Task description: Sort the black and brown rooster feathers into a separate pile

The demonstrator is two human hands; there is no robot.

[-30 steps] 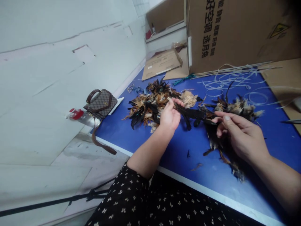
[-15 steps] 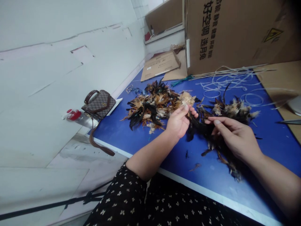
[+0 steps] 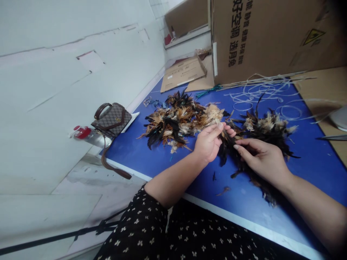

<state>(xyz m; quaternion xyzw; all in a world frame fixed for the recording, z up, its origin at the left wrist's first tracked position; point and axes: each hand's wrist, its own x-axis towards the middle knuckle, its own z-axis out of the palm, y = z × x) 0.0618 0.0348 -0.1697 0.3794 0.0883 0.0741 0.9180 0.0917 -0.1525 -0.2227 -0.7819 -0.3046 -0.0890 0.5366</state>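
Observation:
My left hand (image 3: 210,141) is closed, pinching the pale quill ends of a few dark feathers (image 3: 223,155) between thumb and fingers. Close by on its right, my right hand (image 3: 262,159) pinches at the dark tips of the feathers with thumb and forefinger. Behind the left hand spreads a large pile of brown, black and cream feathers (image 3: 173,122). A second heap of black and grey feathers (image 3: 267,126) lies beyond the right hand, and a dark strip of feathers (image 3: 257,182) runs under that hand towards me.
The blue table (image 3: 300,213) holds tangled white plastic strips (image 3: 260,90) at the back. A large cardboard box (image 3: 271,39) stands behind them. A checked handbag (image 3: 111,119) and a red-capped bottle (image 3: 89,135) are at the left edge. A pointed blade (image 3: 332,138) lies far right.
My right hand has moved left, nearer my left hand, and its thumb and forefinger have closed on the feather tips. The left hand has shifted slightly right. The view has turned a little.

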